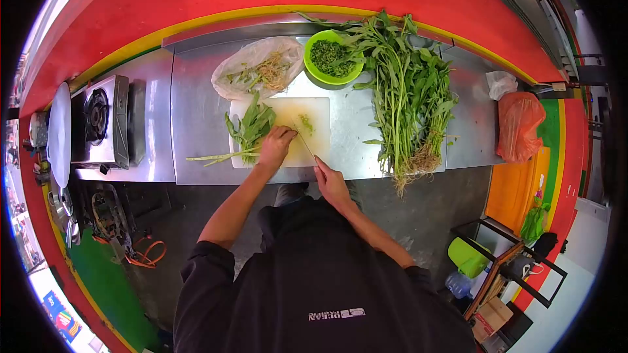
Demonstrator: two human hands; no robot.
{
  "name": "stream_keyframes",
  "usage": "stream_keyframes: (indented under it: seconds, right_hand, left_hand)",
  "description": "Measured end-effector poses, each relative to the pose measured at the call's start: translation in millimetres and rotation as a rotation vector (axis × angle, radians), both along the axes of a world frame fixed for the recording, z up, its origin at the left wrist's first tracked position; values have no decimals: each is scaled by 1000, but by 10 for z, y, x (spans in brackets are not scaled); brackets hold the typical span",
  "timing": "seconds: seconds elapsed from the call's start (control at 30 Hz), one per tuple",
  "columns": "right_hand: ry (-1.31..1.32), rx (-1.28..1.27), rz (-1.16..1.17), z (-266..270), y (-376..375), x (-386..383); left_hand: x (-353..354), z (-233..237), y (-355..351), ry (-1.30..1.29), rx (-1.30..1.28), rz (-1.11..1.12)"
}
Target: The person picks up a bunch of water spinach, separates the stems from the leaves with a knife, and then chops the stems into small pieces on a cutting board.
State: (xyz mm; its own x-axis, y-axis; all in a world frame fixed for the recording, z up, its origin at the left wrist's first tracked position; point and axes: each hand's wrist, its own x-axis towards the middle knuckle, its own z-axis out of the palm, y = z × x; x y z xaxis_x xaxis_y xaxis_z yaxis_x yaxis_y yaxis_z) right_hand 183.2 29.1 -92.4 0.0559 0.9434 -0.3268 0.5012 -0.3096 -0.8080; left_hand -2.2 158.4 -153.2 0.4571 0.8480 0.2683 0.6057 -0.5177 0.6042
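A white cutting board lies on the steel counter in front of me. My right hand is wrapped round the handle of a knife, its blade angled across the board beside my left fingertips. With bent fingers, my left hand grips leafy green stems against the board; the part under the fingers is hidden. Leaves of this bunch spread on the board's left side, and pale stems stick out past its left edge. A little pile of chopped greens sits beyond the blade.
Behind the board are a plastic bag with roots and trimmings and a lime-green bowl of chopped greens. A large heap of rooted greens lies right. A gas stove stands left; an orange-red bag is far right.
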Motion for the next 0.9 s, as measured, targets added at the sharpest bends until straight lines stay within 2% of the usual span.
stream_keyframes:
  seconds: [0.1,0.2,0.37,0.5,0.57,0.7,0.9]
  right_hand:
    - [72,57,-36,-40,-81,22]
    - [22,-26,-1,-37,-60,41]
    - [-39,107,1,-154,57,-3]
    - [-21,9,-18,-99,74,-35]
    - [-14,91,-18,-104,17,-22]
    - [11,85,-25,-146,-52,-22]
    - [-92,145,9,-264,72,-49]
  left_hand:
    - [15,-4,-6,-24,-19,-7]
    - [20,-2,-8,-22,-9,-4]
    - [9,79,1,27,-3,-18]
    - [-13,89,12,38,48,-26]
    - [-20,54,15,-1,50,-28]
    - [-21,47,8,-3,42,-27]
    - [-10,91,-12,49,-12,-1]
